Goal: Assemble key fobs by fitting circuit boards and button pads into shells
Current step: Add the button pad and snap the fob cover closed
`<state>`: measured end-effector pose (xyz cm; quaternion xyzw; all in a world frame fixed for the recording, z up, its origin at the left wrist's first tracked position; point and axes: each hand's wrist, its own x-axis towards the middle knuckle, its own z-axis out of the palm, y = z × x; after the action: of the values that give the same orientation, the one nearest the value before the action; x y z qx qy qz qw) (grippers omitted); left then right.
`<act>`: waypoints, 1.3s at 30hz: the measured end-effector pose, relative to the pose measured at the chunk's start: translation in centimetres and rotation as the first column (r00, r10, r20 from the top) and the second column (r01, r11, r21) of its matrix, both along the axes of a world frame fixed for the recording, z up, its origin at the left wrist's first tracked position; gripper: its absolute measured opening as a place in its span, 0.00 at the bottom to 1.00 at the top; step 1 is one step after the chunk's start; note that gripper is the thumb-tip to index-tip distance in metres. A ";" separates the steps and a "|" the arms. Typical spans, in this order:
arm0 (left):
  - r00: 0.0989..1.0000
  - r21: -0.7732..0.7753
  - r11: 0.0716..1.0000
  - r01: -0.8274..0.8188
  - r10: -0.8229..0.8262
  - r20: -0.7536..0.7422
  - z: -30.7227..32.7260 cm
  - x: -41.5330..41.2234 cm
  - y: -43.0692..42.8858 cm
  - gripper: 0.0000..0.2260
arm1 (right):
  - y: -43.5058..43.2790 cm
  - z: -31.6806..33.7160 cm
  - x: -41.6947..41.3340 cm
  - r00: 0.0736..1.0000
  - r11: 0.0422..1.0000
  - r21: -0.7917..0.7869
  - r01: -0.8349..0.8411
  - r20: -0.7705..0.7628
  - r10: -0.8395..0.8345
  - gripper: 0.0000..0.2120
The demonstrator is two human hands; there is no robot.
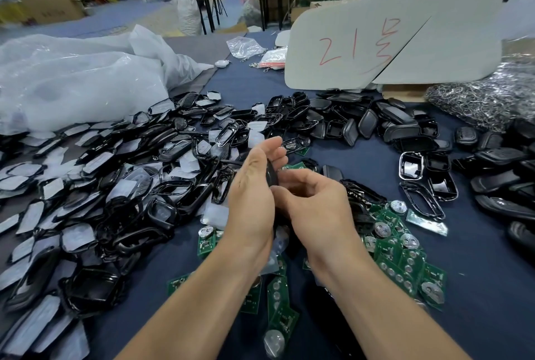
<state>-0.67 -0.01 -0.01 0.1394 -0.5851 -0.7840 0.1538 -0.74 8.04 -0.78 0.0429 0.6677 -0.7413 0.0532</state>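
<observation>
Shell (271, 175) gripped by my left hand (253, 188) and right hand (314, 200) above boards (389, 246); skewed squeeze risks misfit.

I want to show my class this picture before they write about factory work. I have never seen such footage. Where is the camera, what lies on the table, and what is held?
There is no machine here: a person works with bare hands. The one picture comes from a camera worn on the head, looking down. The left hand and right hand together hold a black shell. On the blue cloth lie green circuit boards near the wrists, film-covered frames on the left and more dark shells behind. A white card with red writing stands at the back.
</observation>
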 end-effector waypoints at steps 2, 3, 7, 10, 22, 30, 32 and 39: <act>0.997 -0.039 0.997 0.064 -0.066 -0.029 0.0 0.2 0.0 0.18 | 0.1 0.0 0.1 0.999 0.998 0.066 0.023 -0.044 -0.020 0.14; 0.994 -0.052 0.994 0.099 -0.101 -0.043 0.1 0.3 0.0 0.20 | 0.2 0.1 0.1 0.997 0.995 0.094 0.034 -0.068 -0.028 0.14; 0.976 -0.081 0.977 0.199 -0.205 -0.068 0.3 0.2 -0.4 0.31 | 0.7 0.5 0.0 0.987 0.981 0.182 0.072 -0.156 -0.043 0.13; 0.947 -0.018 0.950 0.312 -0.312 -0.072 0.7 0.1 -1.0 0.29 | 1.3 0.8 -0.1 0.959 0.943 0.295 0.153 -0.274 -0.070 0.14; 0.884 -0.212 0.867 0.450 -0.466 -0.027 0.5 -0.9 -4.4 0.25 | 3.1 1.3 -0.6 0.909 0.901 0.367 0.231 -0.412 -0.065 0.16; 0.891 -0.128 0.891 0.435 -0.447 -0.081 0.5 -1.1 -5.2 0.21 | 3.5 1.5 -1.2 0.909 0.939 0.320 0.122 -0.417 0.024 0.17; 0.899 -0.098 0.901 0.423 -0.431 -0.083 0.6 -1.1 -5.2 0.20 | 3.6 1.4 -1.4 0.921 0.960 0.268 0.081 -0.388 0.031 0.16; 0.922 -0.080 0.925 0.372 -0.378 -0.086 0.7 -0.8 -4.5 0.20 | 3.8 0.9 -2.0 0.981 0.999 -0.022 -0.046 -0.192 0.041 0.17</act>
<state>-1.51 -4.54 0.71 -0.0193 -0.6166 -0.7863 0.0342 -2.78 11.86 0.17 -0.0437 0.6609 -0.7492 0.0054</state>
